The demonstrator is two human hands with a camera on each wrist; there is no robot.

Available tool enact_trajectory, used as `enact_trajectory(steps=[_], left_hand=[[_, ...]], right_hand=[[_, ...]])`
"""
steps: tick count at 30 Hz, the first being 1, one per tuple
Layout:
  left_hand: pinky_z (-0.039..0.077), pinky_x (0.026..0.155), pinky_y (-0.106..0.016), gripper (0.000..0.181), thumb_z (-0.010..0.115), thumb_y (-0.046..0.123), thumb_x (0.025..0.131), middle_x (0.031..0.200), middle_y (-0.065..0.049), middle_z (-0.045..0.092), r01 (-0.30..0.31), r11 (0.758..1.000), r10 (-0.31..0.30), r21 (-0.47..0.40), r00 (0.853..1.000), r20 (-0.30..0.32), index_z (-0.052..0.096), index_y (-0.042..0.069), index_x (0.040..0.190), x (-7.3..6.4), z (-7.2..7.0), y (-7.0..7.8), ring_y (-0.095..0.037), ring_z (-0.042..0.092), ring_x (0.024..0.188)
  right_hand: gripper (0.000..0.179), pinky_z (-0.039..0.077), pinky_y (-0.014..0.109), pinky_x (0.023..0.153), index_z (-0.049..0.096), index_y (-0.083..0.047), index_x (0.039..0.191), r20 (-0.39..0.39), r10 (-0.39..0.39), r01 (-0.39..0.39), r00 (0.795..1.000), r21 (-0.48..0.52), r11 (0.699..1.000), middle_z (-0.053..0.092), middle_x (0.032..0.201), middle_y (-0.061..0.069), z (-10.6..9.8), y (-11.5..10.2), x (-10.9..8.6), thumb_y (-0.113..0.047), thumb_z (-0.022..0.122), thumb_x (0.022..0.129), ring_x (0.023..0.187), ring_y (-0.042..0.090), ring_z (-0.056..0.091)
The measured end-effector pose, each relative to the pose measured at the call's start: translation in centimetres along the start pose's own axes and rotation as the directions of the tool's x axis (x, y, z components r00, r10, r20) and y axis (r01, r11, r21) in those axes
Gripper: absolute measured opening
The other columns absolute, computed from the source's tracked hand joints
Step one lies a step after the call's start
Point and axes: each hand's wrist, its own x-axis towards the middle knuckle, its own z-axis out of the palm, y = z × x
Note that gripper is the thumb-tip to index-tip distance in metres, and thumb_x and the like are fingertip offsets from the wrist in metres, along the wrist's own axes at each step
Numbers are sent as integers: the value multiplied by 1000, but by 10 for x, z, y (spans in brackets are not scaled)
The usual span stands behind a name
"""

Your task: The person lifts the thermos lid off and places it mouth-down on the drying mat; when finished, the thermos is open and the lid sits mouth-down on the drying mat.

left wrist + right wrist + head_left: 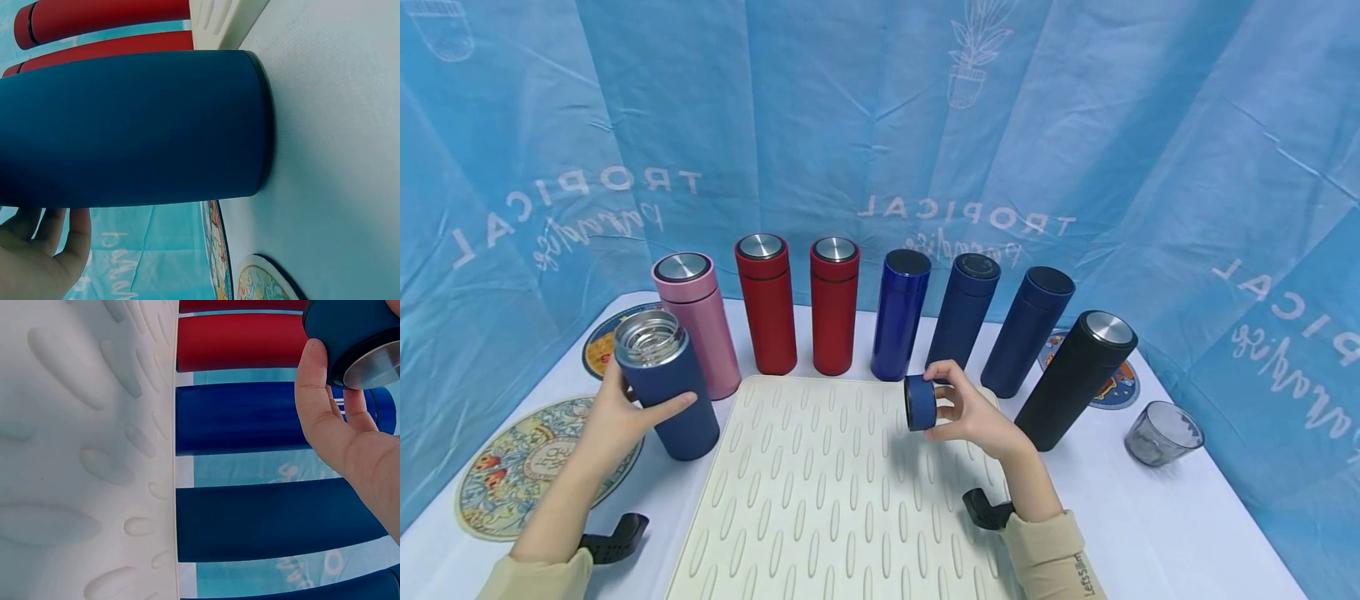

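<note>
A wide navy vacuum flask (673, 400) stands at the left beside the mat, its lid off and its bare steel mouth facing up. Round its upper body grips my left hand (617, 412), thumb across the front. Close up in the left wrist view, the flask (137, 128) hides part of that hand's fingers. Above the mat, my right hand (966, 412) holds a navy flask lid (921, 403) turned on its side, pinched between thumb and fingers. The right wrist view shows the lid's (353, 337) metallic face beyond the fingers.
A cream ribbed mat (842, 500) covers the middle. Behind it stand a pink flask (703, 333), two red flasks (767, 317), a glossy blue flask (898, 321) and two navy flasks. A black flask (1067, 392) and a grey glass (1161, 437) stand right, a round patterned placemat (505, 475) left.
</note>
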Motion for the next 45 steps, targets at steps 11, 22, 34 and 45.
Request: enact_trajectory(steps=[11, 22, 34, 45], left_hand=[[23, 94, -71, 104, 69, 31, 82, 148, -30, 8, 24, 999, -25, 32, 999, 21, -12, 17, 146, -4, -2, 15, -53, 12, 132], [27, 92, -70, 106, 70, 34, 80, 144, -33, 17, 37, 994, -38, 103, 999, 9, -10, 13, 146, -3, -1, 13, -54, 24, 127], [29, 91, -70, 108, 71, 35, 80, 143, -34, 18, 46, 991, -48, 129, 999, 12, -11, 12, 146, -3, -2, 13, -55, 25, 125], [31, 90, -69, 108, 70, 37, 80, 141, -36, 20, 78, 983, -82, 169, 997, 14, -10, 9, 146, -2, -3, 10, -56, 29, 122]], right_hand=[[66, 47, 40, 87, 28, -13, 121, 4, 14, -14, 1000, -3, 1000, 23, 132, 11, 0, 0, 0, 9, 66, 71, 112, 31, 42], [66, 49, 39, 84, 29, -13, 123, 2, 29, -29, 1000, -8, 1000, 24, 132, 11, 1, -1, 1, 7, 67, 73, 108, 31, 45], [66, 45, 36, 82, 35, -18, 127, -83, 66, -76, 994, -114, 991, 34, 125, 12, 26, -4, 25, -5, 73, 75, 99, 28, 44], [63, 45, 31, 71, 42, -20, 127, -118, 47, -77, 992, -268, 960, 37, 126, 13, 63, 6, 53, -10, 75, 74, 97, 27, 44]])
